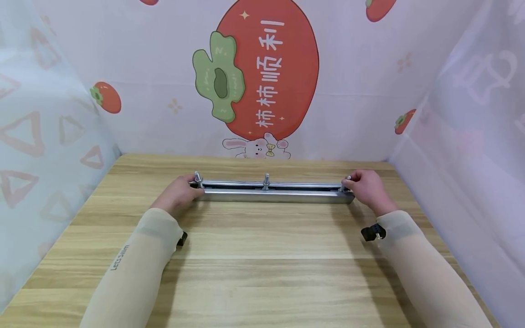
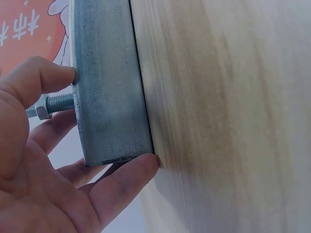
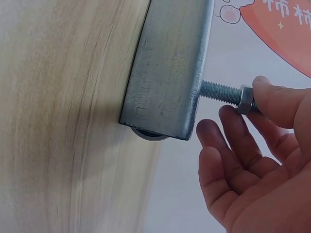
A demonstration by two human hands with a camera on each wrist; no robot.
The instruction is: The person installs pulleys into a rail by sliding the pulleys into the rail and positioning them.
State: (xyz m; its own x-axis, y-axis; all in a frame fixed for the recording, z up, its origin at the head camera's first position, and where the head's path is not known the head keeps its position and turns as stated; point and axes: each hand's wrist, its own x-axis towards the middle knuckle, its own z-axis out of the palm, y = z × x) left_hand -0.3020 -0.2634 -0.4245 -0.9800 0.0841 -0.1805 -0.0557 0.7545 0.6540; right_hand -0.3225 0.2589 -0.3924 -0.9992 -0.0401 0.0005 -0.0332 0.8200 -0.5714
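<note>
A long grey steel strut channel [image 1: 270, 197] lies crosswise near the back of the table, its slotted side up. Three threaded bolts stand up from the slot: a left bolt [image 1: 198, 179], a middle bolt [image 1: 266, 181] and a right bolt [image 2: 60, 102] is not what that close view shows; there the left bolt carries a hex nut [image 2: 43, 108]. My left hand [image 1: 177, 193] holds the channel's left end, thumb on its upper edge and fingers around the end. With thumb and fingertips, my right hand [image 1: 371, 190] pinches the right bolt [image 3: 220, 91] at its hex nut [image 3: 245, 100].
The wood-grain table [image 1: 262, 264] stretches from the channel towards me. Behind it hangs a white printed cloth [image 1: 156, 105] with persimmon pictures, and pale curtains [image 1: 463, 136] close off both sides. Each wrist wears a small black camera mount [image 1: 373, 233].
</note>
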